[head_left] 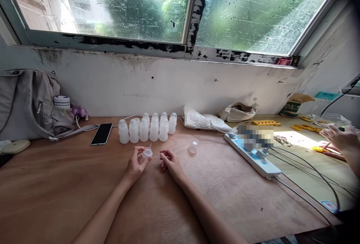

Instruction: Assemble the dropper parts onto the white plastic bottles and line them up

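Observation:
My left hand (137,161) is closed around a small, clear, ringed bottle top (147,153) with a thin stem sticking up from it. Just to its right, my right hand (169,161) hovers low over the table with fingers curled together. Whatever its fingertips may pinch is too small or hidden to make out. Behind both hands, several frosted white bottles with clear domed caps (154,129) stand upright in close rows. A loose clear cap (192,148) lies on the wood to the right of my right hand.
A phone (101,134) and a grey backpack (30,105) are at left. A white padded envelope (206,120) lies by the wall. On the right, a power strip (253,157) trails cables; beyond it, another person's hand (341,139) is near yellow pieces (305,127).

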The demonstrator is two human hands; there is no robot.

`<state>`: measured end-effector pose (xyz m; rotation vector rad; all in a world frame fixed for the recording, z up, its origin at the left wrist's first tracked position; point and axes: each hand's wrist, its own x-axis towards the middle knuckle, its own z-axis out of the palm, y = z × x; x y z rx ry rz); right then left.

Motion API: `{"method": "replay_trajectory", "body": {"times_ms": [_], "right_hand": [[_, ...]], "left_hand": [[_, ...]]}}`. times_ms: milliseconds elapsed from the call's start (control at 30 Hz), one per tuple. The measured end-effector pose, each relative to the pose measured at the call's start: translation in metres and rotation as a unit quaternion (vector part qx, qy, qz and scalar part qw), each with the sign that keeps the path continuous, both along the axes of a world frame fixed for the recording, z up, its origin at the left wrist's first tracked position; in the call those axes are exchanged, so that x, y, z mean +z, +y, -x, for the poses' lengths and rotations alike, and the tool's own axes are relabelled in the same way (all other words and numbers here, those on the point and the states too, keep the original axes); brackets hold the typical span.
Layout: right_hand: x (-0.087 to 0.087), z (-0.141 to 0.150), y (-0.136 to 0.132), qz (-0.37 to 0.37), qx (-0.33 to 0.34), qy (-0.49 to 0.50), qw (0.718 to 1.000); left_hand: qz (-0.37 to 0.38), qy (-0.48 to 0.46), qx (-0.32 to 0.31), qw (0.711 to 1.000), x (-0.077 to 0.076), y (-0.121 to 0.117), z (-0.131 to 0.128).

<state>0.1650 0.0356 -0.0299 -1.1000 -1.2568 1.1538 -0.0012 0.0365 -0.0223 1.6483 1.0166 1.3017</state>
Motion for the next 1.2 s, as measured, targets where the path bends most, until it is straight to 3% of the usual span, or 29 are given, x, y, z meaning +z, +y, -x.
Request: {"method": "replay_trajectory", "body": {"times_ms": [167, 300, 367, 467, 600, 733, 833, 900, 1033, 1200], "right_hand": [[0.002, 0.002, -0.005, -0.034, 0.025, -0.053, 0.998], [0.002, 0.002, -0.007, -0.072, 0.01, -0.132, 0.989], [0.003, 0.003, -0.008, -0.124, -0.005, -0.201, 0.972], [0.003, 0.009, -0.008, -0.211, -0.013, -0.317, 0.925], [-0.001, 0.016, -0.004, -0.235, 0.016, -0.407, 0.883], [-0.006, 0.016, 0.0, -0.225, 0.004, -0.384, 0.895], [-0.006, 0.013, 0.001, -0.216, -0.013, -0.347, 0.912], [-0.005, 0.012, 0.001, -0.204, -0.02, -0.327, 0.922], [0.0, 0.011, 0.001, -0.172, -0.04, -0.294, 0.939], [0.003, 0.01, 0.002, -0.162, -0.051, -0.28, 0.945]], "left_hand": [[-0.002, 0.218, 0.049, 0.975, -0.005, -0.005, -0.002], [-0.053, 0.245, 0.057, 0.966, 0.002, -0.008, 0.001], [-0.061, 0.227, 0.088, 0.968, 0.011, -0.009, 0.005], [-0.05, 0.167, 0.163, 0.971, 0.031, -0.008, 0.013], [-0.082, 0.165, 0.227, 0.956, 0.068, 0.004, 0.02], [-0.165, 0.268, 0.235, 0.92, 0.117, 0.046, 0.019], [-0.074, 0.407, 0.171, 0.894, 0.151, 0.097, 0.02], [-0.024, 0.44, 0.13, 0.888, 0.166, 0.131, 0.023], [0.078, 0.495, 0.044, 0.864, 0.172, 0.175, 0.029], [0.143, 0.533, 0.014, 0.834, 0.157, 0.191, 0.027]]}}
